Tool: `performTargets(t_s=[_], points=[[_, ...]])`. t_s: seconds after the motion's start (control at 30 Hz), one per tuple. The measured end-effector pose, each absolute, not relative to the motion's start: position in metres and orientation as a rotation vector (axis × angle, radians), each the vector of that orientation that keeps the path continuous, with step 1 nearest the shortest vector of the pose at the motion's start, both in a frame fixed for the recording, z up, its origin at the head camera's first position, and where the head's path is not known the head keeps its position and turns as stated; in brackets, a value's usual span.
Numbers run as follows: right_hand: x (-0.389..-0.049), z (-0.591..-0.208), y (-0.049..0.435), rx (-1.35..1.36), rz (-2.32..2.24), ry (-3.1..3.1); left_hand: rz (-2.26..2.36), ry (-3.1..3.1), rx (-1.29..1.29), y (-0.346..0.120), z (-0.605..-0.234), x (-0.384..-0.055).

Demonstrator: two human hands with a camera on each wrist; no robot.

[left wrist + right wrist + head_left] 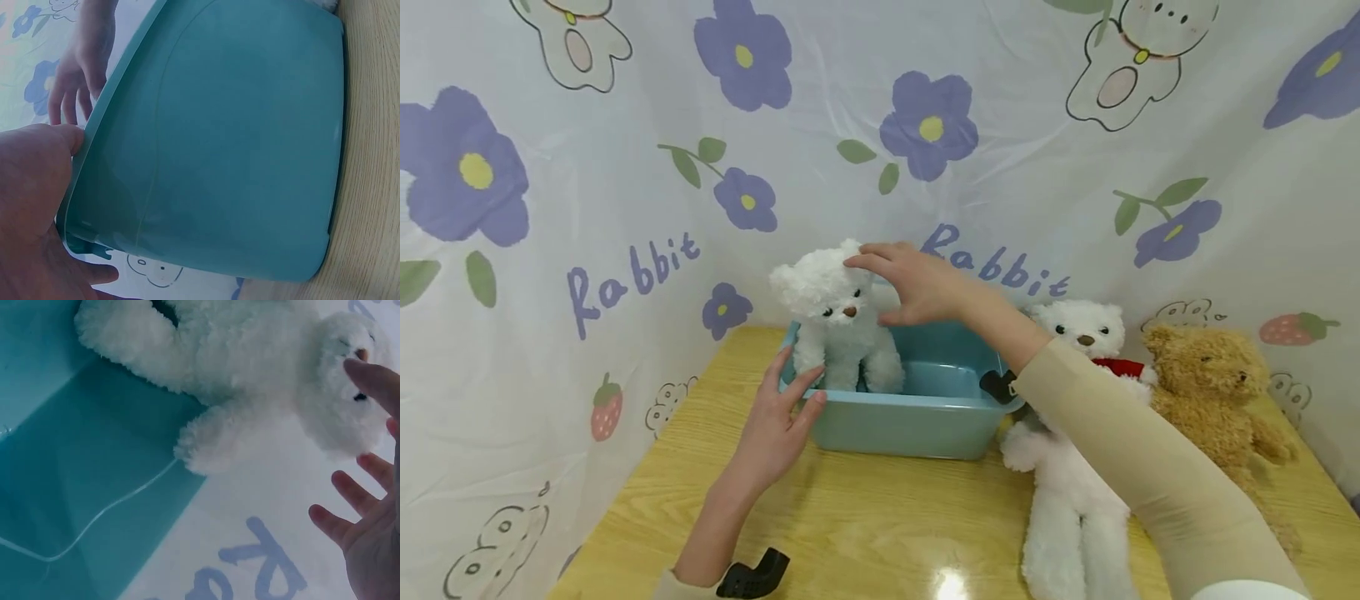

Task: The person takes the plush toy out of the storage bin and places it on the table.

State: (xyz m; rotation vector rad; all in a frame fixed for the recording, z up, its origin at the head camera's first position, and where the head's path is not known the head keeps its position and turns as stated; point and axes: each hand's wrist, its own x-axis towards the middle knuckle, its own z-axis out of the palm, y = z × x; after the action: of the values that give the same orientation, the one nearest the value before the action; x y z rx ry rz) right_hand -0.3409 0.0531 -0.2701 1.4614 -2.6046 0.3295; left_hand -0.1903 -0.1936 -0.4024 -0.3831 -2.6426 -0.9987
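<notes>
A white teddy bear (850, 354) sits upright at the left end of a light-blue plastic bin (902, 425), its head above the rim. My right hand (917, 283) is beside the bear's head with fingers spread, fingertips right at its ear in the head view. From the right wrist view, the thumb (375, 378) overlaps the bear's face and the other fingers stand apart, with nothing gripped. At the bin's front left corner is my left hand (775, 429), fingers spread. Its thumb (74, 137) touches the rim in the left wrist view.
To the bin's right lies another white bear (1075, 500) with a red scarf (1120, 367), partly behind my right sleeve. A brown teddy bear (1206, 383) is beyond it. A printed cloth (820, 150) hangs behind the wooden table (865, 525).
</notes>
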Motion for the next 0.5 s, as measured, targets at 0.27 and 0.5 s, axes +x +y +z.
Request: performTargets(t_s=[0.27, 0.5], points=[[-0.347, -0.28, 0.036, 1.406, 0.244, -2.515, -1.018, -2.649, -0.399, -0.191, -0.401, -0.19], [-0.35, -0.281, 0.009, 1.403, 0.005, -2.42, -1.014, -2.642, -0.378, -0.191, -0.404, -0.189]])
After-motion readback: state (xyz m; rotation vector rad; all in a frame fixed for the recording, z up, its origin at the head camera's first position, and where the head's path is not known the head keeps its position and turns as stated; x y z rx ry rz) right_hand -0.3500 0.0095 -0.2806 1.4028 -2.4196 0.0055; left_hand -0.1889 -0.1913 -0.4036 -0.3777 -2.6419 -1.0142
